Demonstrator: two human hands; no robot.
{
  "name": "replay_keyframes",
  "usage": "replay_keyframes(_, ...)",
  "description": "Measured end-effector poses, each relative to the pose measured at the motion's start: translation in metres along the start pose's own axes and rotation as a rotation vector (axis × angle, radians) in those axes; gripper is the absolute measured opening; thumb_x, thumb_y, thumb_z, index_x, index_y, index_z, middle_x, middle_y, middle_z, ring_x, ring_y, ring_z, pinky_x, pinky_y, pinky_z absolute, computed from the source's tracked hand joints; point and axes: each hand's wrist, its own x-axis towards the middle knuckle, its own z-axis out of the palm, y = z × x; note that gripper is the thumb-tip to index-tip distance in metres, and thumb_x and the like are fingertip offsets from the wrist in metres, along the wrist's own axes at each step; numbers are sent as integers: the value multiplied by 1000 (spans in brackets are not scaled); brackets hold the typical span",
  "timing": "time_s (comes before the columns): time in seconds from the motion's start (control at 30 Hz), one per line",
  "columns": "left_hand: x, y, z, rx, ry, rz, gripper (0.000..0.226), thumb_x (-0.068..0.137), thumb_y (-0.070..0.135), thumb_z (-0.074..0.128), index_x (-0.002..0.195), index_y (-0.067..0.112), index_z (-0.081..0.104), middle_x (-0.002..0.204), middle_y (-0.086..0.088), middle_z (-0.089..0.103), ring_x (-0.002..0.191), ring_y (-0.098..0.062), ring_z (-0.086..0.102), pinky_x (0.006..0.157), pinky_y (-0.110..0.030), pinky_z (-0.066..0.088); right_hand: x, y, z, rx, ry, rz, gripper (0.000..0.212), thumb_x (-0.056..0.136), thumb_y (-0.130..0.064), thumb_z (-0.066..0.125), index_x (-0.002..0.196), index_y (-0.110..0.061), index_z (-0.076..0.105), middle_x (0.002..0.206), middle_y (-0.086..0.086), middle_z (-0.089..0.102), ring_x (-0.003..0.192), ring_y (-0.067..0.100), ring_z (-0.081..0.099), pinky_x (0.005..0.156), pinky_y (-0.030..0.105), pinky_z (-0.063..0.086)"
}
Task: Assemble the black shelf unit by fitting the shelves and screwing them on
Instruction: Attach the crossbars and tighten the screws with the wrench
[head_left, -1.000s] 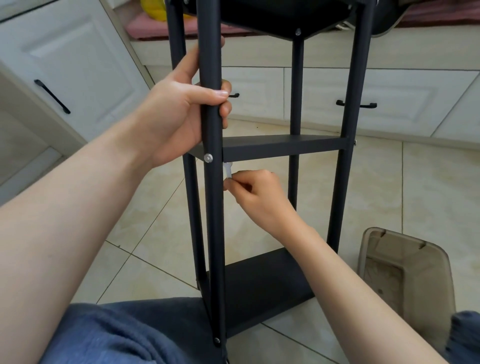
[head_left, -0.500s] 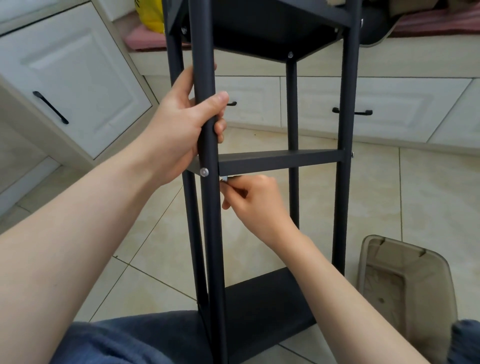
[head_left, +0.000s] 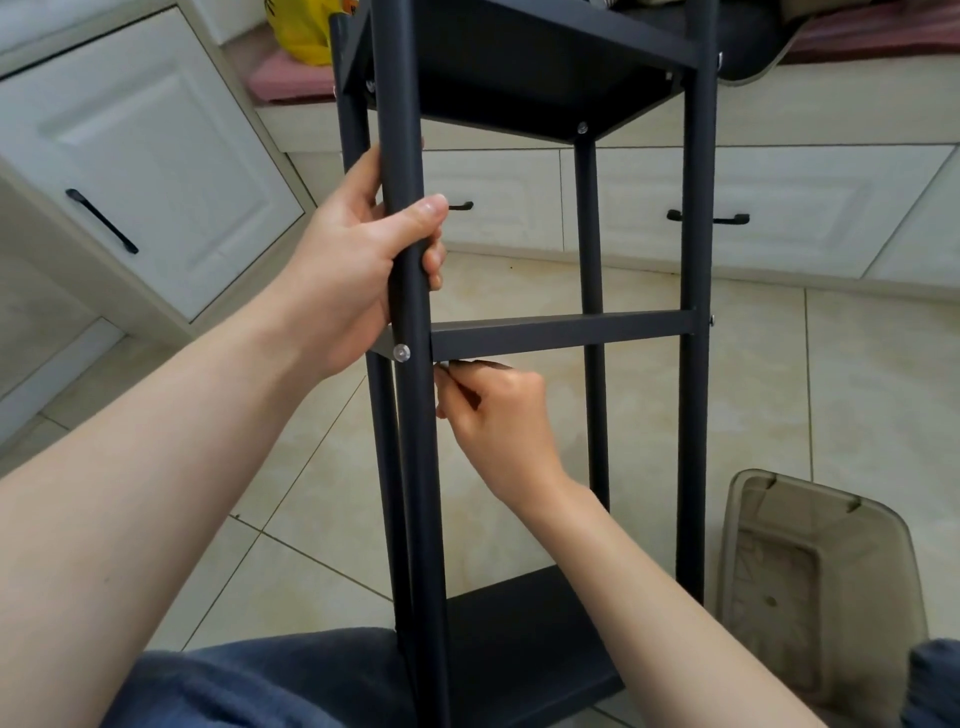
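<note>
The black shelf unit stands upright in front of me, with a top shelf (head_left: 530, 78), a middle shelf (head_left: 561, 335) and a bottom shelf (head_left: 524, 649) between black posts. My left hand (head_left: 358, 254) is wrapped around the near left post (head_left: 410, 415) just above the middle shelf. A silver screw head (head_left: 401, 353) shows on that post at shelf height. My right hand (head_left: 498, 421) is under the middle shelf's near left corner, fingertips pinched on a small part that is mostly hidden by the shelf edge.
A translucent grey plastic bin (head_left: 810, 587) sits on the tiled floor at lower right. White cabinets with black handles (head_left: 101, 221) line the left and back. A yellow bag (head_left: 304, 31) lies on a pink cushion behind. My knees in blue fabric (head_left: 249, 680) are at the bottom.
My right hand has risen from below the shelf until its fingertips touch the underside; the small white part seen earlier is now hidden. The view has tilted upward. The left hand keeps its grip.
</note>
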Motion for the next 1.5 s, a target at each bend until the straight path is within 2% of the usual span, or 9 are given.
replay_keyframes(0.1, 0, -1, -3, 0, -9, -2, 34, 102, 4, 53, 130, 23, 51, 76, 2, 51, 61, -12, 52, 63, -26, 47, -1, 4, 1, -26, 24, -11, 25, 94, -4, 61, 73, 7, 67, 62, 16, 63, 58, 34, 58, 61, 45, 48)
replay_keyframes(0.2, 0, -2, -7, -7, -3, -10, 32, 102, 5, 54, 128, 24, 52, 76, 2, 51, 61, -12, 53, 63, -26, 48, -5, 9, -1, -17, -52, 54, 29, 95, -9, 58, 70, 6, 65, 60, 17, 59, 56, 34, 52, 57, 45, 44)
replay_keyframes(0.4, -1, -4, -12, -21, 0, -19, 32, 102, 5, 54, 129, 22, 51, 77, 1, 50, 61, -12, 53, 64, -27, 48, -12, 3, -2, 34, -163, 142, 33, 90, -17, 53, 66, 4, 63, 57, 15, 56, 55, 29, 51, 52, 44, 43)
replay_keyframes(0.57, -3, -3, -13, -22, -3, -21, 32, 102, 5, 54, 127, 24, 53, 76, 2, 52, 61, -12, 54, 64, -27, 49, -11, -5, -5, 73, -201, 147, 32, 92, -13, 55, 66, 4, 63, 58, 16, 56, 57, 30, 50, 53, 44, 42)
replay_keyframes(0.73, -3, -2, -14, -19, -2, -31, 40, 102, 5, 53, 137, 24, 48, 78, 1, 50, 62, -13, 53, 65, -27, 48, -7, -10, -6, 97, -169, 143, 31, 93, -9, 56, 66, 6, 63, 57, 16, 55, 56, 28, 47, 57, 44, 38)
replay_keyframes(0.97, -1, -2, -15, -4, 2, -49, 38, 102, 5, 52, 135, 25, 49, 82, 2, 50, 62, -12, 52, 66, -27, 47, -8, -12, -1, 94, -140, 139, 33, 93, -5, 57, 63, 8, 60, 55, 20, 49, 58, 36, 41, 58, 45, 38)
replay_keyframes(1.17, 0, -3, -17, -21, 14, -60, 36, 103, 5, 51, 132, 25, 49, 79, 2, 50, 61, -12, 51, 66, -27, 45, -4, -11, 3, 125, -120, 137, 37, 95, -7, 57, 61, 6, 60, 56, 22, 55, 59, 39, 46, 58, 42, 38)
replay_keyframes(1.37, -1, -3, -19, -14, 15, -66, 33, 104, 7, 52, 131, 26, 49, 78, 2, 51, 62, -13, 51, 66, -27, 45, 0, -5, 17, 139, -95, 108, 35, 96, -5, 57, 63, 9, 59, 59, 25, 56, 65, 46, 55, 60, 48, 41)
replay_keyframes(1.5, -3, -3, -21, -16, 16, -64, 33, 104, 7, 51, 131, 25, 49, 77, 2, 51, 62, -13, 50, 66, -27, 45, -1, 0, 27, 116, -28, 59, 36, 93, -1, 61, 58, 5, 55, 50, 14, 50, 52, 36, 43, 52, 40, 35)
